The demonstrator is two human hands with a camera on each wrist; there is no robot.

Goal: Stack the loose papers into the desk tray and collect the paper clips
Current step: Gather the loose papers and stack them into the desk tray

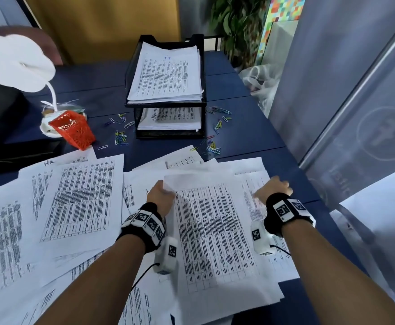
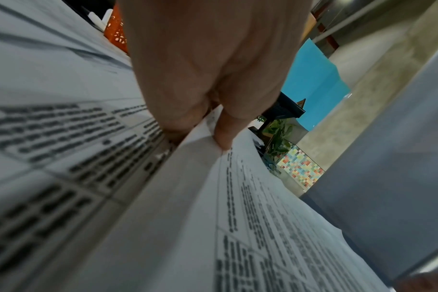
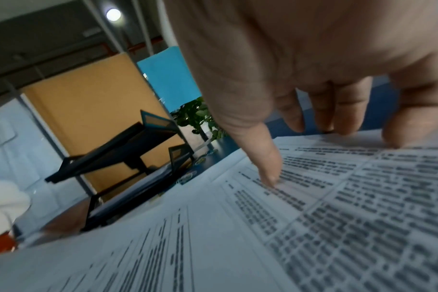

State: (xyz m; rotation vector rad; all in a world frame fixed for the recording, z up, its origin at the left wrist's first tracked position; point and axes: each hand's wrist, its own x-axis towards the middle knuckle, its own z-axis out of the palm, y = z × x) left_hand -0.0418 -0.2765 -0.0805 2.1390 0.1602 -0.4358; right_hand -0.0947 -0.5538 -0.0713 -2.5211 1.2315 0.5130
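White printed paper sheets (image 1: 213,228) lie spread over the blue desk (image 1: 245,134) before the black mesh two-tier tray (image 1: 166,90). The left hand (image 1: 160,195) pinches one sheet's corner; the right hand (image 1: 272,188) presses spread fingertips (image 3: 270,177) on paper. Coloured clips (image 1: 121,137) lie scattered beside the tray.

I see bare forearms, no sleeves. Each wrist wears a black band (image 1: 145,227) ringed with white blocks printed with square black-and-white markers. Under each wrist hangs a white camera housing (image 1: 167,255) carrying its own marker, trailing a thin black cable (image 1: 142,273).
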